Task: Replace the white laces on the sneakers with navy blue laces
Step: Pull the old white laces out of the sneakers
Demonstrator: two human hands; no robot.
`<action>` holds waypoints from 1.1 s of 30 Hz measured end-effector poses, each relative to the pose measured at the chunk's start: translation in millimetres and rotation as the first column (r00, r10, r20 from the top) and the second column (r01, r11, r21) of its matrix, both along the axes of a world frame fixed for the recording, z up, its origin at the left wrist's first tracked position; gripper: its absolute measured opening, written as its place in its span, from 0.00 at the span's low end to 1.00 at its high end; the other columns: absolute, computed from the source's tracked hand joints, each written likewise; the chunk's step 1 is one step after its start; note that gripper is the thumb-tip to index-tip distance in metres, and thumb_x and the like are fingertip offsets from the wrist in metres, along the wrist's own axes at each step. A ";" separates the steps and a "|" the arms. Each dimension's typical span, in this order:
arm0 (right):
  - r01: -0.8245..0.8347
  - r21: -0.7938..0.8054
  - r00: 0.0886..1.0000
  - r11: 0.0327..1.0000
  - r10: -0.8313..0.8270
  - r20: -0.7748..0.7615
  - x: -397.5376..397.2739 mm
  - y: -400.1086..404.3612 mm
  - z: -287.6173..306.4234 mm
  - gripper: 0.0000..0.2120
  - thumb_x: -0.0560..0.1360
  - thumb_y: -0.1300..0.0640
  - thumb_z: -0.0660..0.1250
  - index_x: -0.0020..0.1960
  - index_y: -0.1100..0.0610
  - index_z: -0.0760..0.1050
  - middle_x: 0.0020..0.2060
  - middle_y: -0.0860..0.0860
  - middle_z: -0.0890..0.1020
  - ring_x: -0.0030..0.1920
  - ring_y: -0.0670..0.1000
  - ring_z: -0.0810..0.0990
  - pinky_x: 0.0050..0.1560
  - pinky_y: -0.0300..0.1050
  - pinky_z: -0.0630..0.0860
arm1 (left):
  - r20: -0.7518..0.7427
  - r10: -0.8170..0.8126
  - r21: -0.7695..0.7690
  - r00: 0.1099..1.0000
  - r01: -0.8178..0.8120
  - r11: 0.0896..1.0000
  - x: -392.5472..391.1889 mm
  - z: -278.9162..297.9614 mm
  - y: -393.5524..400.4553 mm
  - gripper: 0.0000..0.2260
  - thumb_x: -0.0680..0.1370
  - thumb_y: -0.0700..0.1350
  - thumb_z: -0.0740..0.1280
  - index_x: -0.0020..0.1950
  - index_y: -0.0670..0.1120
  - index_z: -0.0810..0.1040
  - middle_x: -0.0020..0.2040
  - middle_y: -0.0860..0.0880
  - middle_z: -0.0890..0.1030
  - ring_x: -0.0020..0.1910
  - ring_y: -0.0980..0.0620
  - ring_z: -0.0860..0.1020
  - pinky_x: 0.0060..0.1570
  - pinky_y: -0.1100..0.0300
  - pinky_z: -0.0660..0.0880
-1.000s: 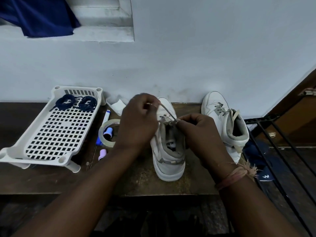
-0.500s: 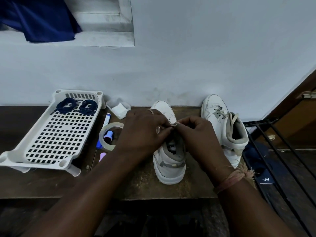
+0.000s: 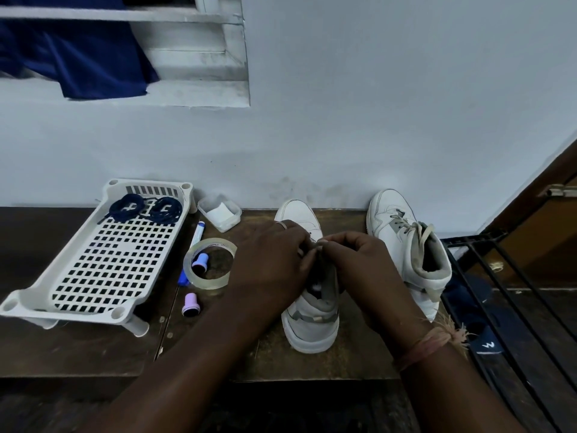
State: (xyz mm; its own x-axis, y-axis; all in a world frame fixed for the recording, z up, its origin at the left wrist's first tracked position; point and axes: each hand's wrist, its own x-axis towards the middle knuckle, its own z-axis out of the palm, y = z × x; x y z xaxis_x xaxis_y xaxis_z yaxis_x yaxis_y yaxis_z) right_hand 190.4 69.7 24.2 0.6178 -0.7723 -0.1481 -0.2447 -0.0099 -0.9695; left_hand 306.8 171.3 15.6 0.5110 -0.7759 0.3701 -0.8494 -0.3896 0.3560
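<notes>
A white sneaker (image 3: 309,320) stands on the wooden table (image 3: 93,354), toe to the wall. My left hand (image 3: 274,260) and my right hand (image 3: 359,260) meet over its tongue, fingers curled and pinching its white lace; the lace itself is mostly hidden under my fingers. The second white sneaker (image 3: 406,245) stands to the right, with its white lace (image 3: 426,235) still threaded. Two coiled navy blue laces (image 3: 146,207) lie at the far end of a white plastic tray (image 3: 93,270) on the left.
Between tray and sneaker lie a clear tape roll (image 3: 209,264), a blue-capped marker (image 3: 193,245), two small purple stamps (image 3: 189,304) and a small plastic box (image 3: 220,212). A black metal rack (image 3: 505,307) stands right of the table. Dark blue cloth (image 3: 78,57) hangs from the window ledge.
My left hand has come down from a raised pull with the lace stretched out; both hands now sit close together over the tongue. The view has tilted up slightly.
</notes>
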 end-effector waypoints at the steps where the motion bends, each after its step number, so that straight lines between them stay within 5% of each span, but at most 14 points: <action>1: -0.002 0.004 1.000 1.000 0.002 0.001 -0.1 -0.2 0.1 0.06 0.76 0.57 0.70 0.44 0.55 0.85 0.38 0.51 0.86 0.43 0.55 0.86 0.39 0.47 0.79 | -0.039 0.002 0.003 0.999 -0.002 1.000 0.9 -0.3 -0.4 0.12 0.74 0.61 0.66 0.45 0.55 0.82 0.47 0.55 0.85 0.48 0.51 0.79 0.52 0.53 0.70; 4: -0.009 0.023 1.000 1.000 0.008 0.016 -1.5 0.2 0.3 0.06 0.76 0.57 0.71 0.43 0.55 0.85 0.38 0.52 0.87 0.43 0.56 0.86 0.38 0.46 0.78 | -0.086 -0.010 0.021 0.996 0.012 1.000 3.6 -2.4 -1.3 0.18 0.73 0.64 0.61 0.47 0.55 0.84 0.50 0.56 0.85 0.52 0.52 0.79 0.54 0.54 0.70; 10: -0.022 0.068 0.999 0.997 0.020 0.030 -0.7 0.2 1.2 0.08 0.72 0.52 0.70 0.42 0.55 0.86 0.39 0.59 0.86 0.41 0.60 0.84 0.38 0.50 0.77 | -0.031 0.012 0.011 0.999 -0.012 1.000 -0.3 -5.6 -5.6 0.12 0.73 0.59 0.63 0.43 0.53 0.81 0.51 0.55 0.84 0.50 0.51 0.78 0.55 0.53 0.71; 13: -0.028 0.082 0.999 0.996 0.026 0.019 -1.1 -4.7 0.9 0.07 0.76 0.57 0.69 0.43 0.57 0.85 0.40 0.60 0.86 0.39 0.59 0.83 0.36 0.50 0.76 | -0.348 0.022 -0.157 0.937 -0.081 0.984 5.8 12.5 -2.1 0.11 0.70 0.60 0.65 0.38 0.55 0.79 0.51 0.60 0.84 0.49 0.60 0.78 0.51 0.62 0.71; 15: -0.025 0.093 1.000 0.995 0.024 0.008 -1.1 -7.3 0.8 0.07 0.77 0.58 0.69 0.44 0.57 0.85 0.40 0.60 0.86 0.38 0.58 0.82 0.35 0.48 0.75 | -0.651 -0.026 -0.290 0.759 -0.216 0.932 20.7 28.4 2.9 0.08 0.72 0.54 0.69 0.39 0.51 0.82 0.52 0.61 0.85 0.50 0.59 0.82 0.53 0.58 0.77; 17: -0.027 0.082 1.000 0.996 0.027 0.001 0.5 -6.8 0.3 0.07 0.77 0.58 0.69 0.43 0.56 0.85 0.39 0.57 0.86 0.38 0.55 0.82 0.33 0.45 0.75 | -0.879 -0.186 -0.360 0.439 -0.355 0.863 36.7 37.2 7.6 0.08 0.78 0.46 0.66 0.42 0.44 0.81 0.50 0.53 0.87 0.47 0.51 0.85 0.53 0.52 0.80; 19: -0.014 0.032 1.000 0.999 0.014 -0.008 1.9 -4.2 0.2 0.06 0.76 0.58 0.69 0.42 0.54 0.85 0.38 0.54 0.86 0.37 0.50 0.81 0.33 0.44 0.75 | -0.922 -0.382 -0.365 0.067 -0.482 0.796 41.0 39.0 9.1 0.08 0.81 0.40 0.61 0.42 0.44 0.74 0.37 0.49 0.83 0.34 0.52 0.80 0.40 0.57 0.78; 21: 0.003 -0.048 1.000 0.999 -0.004 -0.022 3.4 -1.6 1.0 0.06 0.76 0.57 0.70 0.42 0.53 0.84 0.37 0.50 0.85 0.35 0.44 0.81 0.34 0.39 0.75 | -0.893 -0.447 -0.348 -0.052 -0.548 0.760 43.5 34.9 9.6 0.11 0.81 0.39 0.59 0.39 0.49 0.67 0.30 0.52 0.68 0.27 0.55 0.66 0.30 0.61 0.66; 25: 0.029 -0.122 0.999 0.992 -0.034 -0.034 5.6 1.0 2.5 0.05 0.74 0.57 0.70 0.42 0.51 0.84 0.33 0.44 0.84 0.33 0.37 0.80 0.31 0.30 0.72 | -0.842 -0.539 -0.413 0.019 -0.666 0.621 56.0 34.7 11.6 0.14 0.81 0.40 0.60 0.36 0.51 0.63 0.30 0.53 0.61 0.27 0.56 0.59 0.31 0.60 0.61; 30: 0.040 -0.198 0.996 0.979 -0.055 -0.075 5.7 0.9 -1.1 0.03 0.75 0.55 0.70 0.44 0.49 0.83 0.36 0.44 0.84 0.35 0.38 0.80 0.36 0.35 0.74 | -0.831 -0.548 -0.372 0.092 -0.824 0.427 68.2 32.5 18.4 0.15 0.83 0.43 0.63 0.38 0.50 0.64 0.30 0.53 0.62 0.26 0.55 0.59 0.27 0.61 0.63; 32: 0.039 -0.207 0.995 0.978 -0.056 -0.078 6.1 0.9 -2.0 0.03 0.75 0.55 0.70 0.45 0.48 0.83 0.36 0.44 0.84 0.36 0.39 0.81 0.37 0.37 0.76 | -0.885 -0.420 -0.398 0.201 -0.794 0.460 65.0 35.3 20.4 0.11 0.83 0.45 0.64 0.41 0.49 0.69 0.30 0.53 0.67 0.26 0.55 0.63 0.26 0.62 0.64; 33: 0.033 -0.216 0.995 0.976 -0.051 -0.080 6.7 1.4 -2.2 0.03 0.75 0.54 0.70 0.45 0.47 0.83 0.36 0.44 0.83 0.36 0.40 0.81 0.38 0.39 0.78 | -0.908 -0.261 -0.418 0.327 -0.708 0.569 60.0 37.9 21.1 0.08 0.83 0.46 0.66 0.44 0.49 0.73 0.32 0.52 0.71 0.27 0.55 0.67 0.25 0.62 0.66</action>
State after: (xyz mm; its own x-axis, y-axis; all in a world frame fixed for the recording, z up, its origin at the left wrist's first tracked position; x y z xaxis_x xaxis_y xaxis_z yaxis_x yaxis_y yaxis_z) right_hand 197.0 71.1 22.0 0.5765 -0.8166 -0.0269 -0.3302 -0.2028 -0.9218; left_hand 366.8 192.4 53.5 0.9482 -0.2856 -0.1393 0.2210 0.2777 0.9349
